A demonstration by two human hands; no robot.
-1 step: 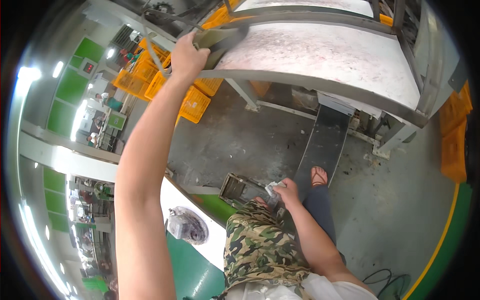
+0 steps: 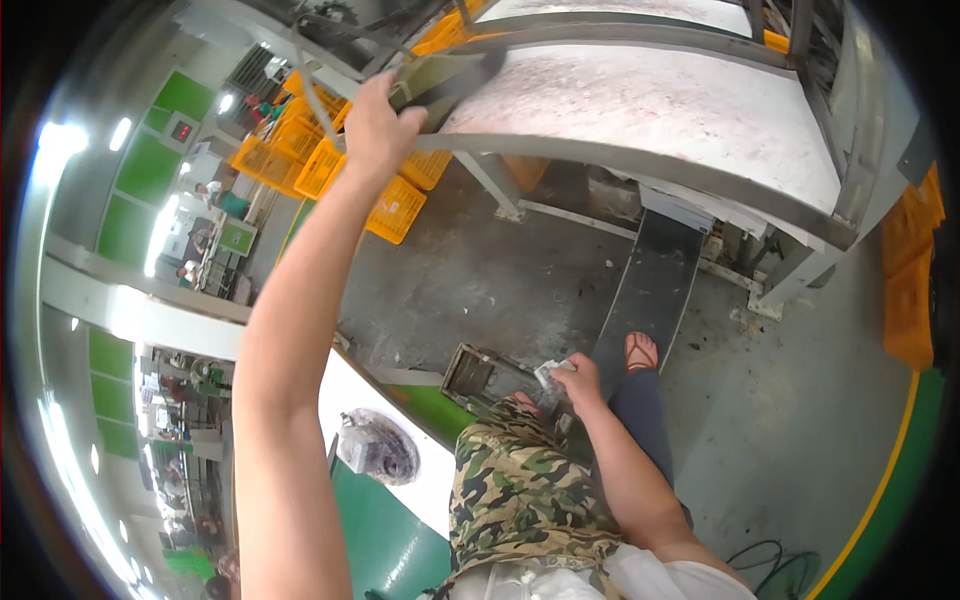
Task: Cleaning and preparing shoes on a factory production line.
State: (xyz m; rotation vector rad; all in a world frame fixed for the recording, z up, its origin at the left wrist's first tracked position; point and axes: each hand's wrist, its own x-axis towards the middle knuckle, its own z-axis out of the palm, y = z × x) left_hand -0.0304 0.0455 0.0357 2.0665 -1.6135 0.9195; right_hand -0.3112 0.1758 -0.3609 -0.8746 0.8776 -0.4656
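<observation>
My left arm is stretched far forward, and my left hand [image 2: 380,128] is closed at the near edge of an olive-green piece with a dark, blurred strip [image 2: 445,85]. This piece lies at the left end of a white, stained rack shelf [image 2: 640,110]; its exact kind is unclear. Low in front of me, my right hand [image 2: 580,384] pinches a crumpled white cloth or paper [image 2: 551,373]. Just left of that hand, a worn open crate or frame [image 2: 480,378] rests near the floor.
Yellow plastic crates [image 2: 396,210] stand beyond the rack's left end, and orange crates [image 2: 908,290] at the far right. A dark plank [image 2: 652,270] runs under the rack. At my left, a grimy round fixture [image 2: 378,447] sits on a white surface. A black cable [image 2: 775,565] lies lower right.
The whole view has shifted very slightly. My left hand's thumb looks a little less curled; my right hand keeps the white crumpled piece in the same place.
</observation>
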